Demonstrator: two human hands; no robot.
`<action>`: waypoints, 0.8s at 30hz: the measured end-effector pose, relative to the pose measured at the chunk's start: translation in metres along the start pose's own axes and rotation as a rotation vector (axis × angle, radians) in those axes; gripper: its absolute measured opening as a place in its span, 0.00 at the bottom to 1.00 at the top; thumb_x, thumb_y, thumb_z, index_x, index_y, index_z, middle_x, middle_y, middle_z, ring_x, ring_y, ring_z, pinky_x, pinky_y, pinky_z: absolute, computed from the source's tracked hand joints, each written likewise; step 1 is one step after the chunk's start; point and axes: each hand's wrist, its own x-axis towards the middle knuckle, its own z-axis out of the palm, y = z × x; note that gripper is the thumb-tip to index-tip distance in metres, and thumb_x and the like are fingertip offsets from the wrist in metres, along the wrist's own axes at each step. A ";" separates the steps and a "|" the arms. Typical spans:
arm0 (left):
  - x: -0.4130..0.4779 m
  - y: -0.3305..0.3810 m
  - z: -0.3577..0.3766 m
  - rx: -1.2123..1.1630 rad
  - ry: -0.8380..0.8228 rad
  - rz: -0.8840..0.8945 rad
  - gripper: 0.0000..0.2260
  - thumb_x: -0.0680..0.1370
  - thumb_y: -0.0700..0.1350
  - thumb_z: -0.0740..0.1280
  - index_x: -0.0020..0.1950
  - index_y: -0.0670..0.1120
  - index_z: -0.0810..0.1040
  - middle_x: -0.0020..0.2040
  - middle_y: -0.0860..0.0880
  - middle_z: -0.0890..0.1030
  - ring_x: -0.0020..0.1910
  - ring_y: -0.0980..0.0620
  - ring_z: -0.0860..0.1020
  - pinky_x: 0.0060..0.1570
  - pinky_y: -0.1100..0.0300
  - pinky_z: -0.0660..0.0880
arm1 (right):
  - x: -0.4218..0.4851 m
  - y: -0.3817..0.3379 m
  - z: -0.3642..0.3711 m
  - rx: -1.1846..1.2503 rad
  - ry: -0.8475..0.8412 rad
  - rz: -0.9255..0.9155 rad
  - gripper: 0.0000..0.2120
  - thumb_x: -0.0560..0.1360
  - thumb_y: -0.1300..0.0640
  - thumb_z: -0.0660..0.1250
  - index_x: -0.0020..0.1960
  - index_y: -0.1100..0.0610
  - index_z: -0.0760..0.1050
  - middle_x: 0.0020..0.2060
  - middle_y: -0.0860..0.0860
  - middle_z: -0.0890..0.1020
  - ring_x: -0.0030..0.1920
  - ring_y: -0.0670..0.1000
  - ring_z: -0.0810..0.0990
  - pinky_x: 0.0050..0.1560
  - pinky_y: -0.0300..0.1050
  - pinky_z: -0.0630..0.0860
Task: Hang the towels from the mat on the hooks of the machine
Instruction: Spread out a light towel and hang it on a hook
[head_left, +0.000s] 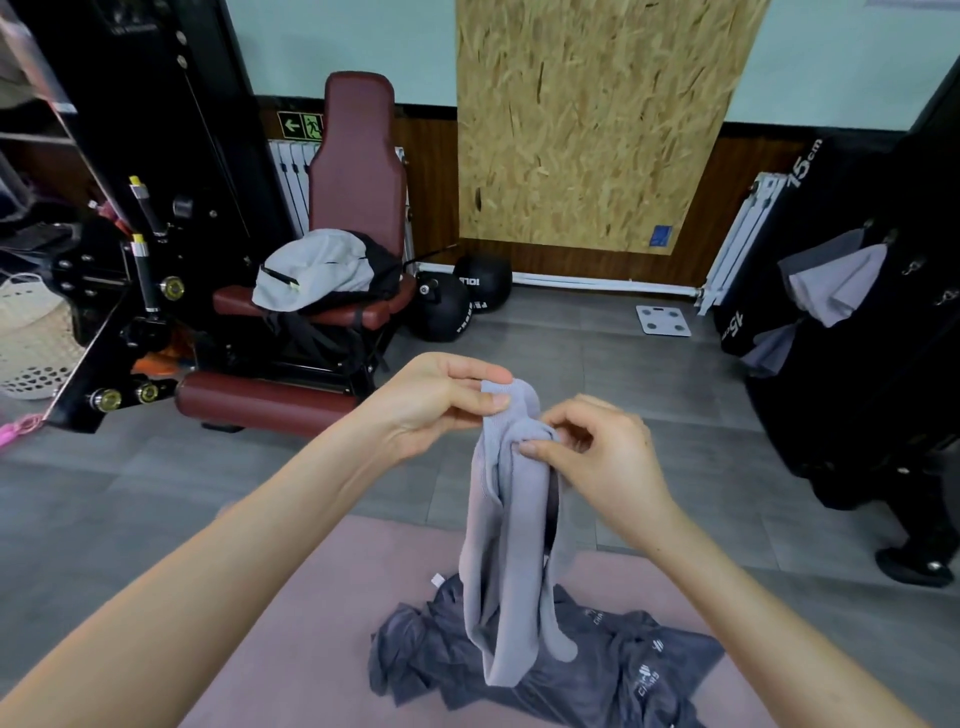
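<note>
While my left hand (441, 400) pinches the light grey towel (511, 545) at its top and my right hand (597, 452) pinches its bunched edge, dark towels (649, 675) lie unhung on the mat (311, 649); grey towels (836, 283) already hang on the machine (883, 389).

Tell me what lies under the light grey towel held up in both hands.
A crumpled heap of dark grey towels on the pink mat. The light grey towel covers the heap's middle, so how many lie there cannot be told.
</note>
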 end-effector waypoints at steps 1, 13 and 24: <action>0.002 -0.001 -0.003 -0.003 0.020 0.012 0.10 0.72 0.28 0.67 0.44 0.42 0.79 0.37 0.45 0.81 0.37 0.54 0.80 0.38 0.66 0.78 | -0.002 0.001 -0.004 -0.010 0.007 -0.015 0.08 0.64 0.56 0.77 0.34 0.52 0.77 0.30 0.46 0.76 0.35 0.45 0.73 0.35 0.31 0.65; 0.001 -0.010 0.004 0.179 -0.011 0.222 0.15 0.70 0.30 0.70 0.50 0.45 0.72 0.42 0.37 0.82 0.37 0.50 0.80 0.45 0.61 0.76 | 0.001 -0.029 -0.031 0.510 -0.297 0.091 0.02 0.73 0.61 0.69 0.41 0.56 0.79 0.36 0.52 0.79 0.39 0.49 0.74 0.41 0.39 0.71; 0.001 -0.005 0.011 0.291 -0.128 0.295 0.15 0.73 0.30 0.68 0.51 0.47 0.70 0.41 0.44 0.83 0.36 0.52 0.77 0.47 0.56 0.75 | 0.012 -0.022 -0.026 -0.189 0.062 -0.099 0.03 0.70 0.54 0.71 0.43 0.48 0.78 0.35 0.43 0.76 0.38 0.44 0.74 0.39 0.42 0.73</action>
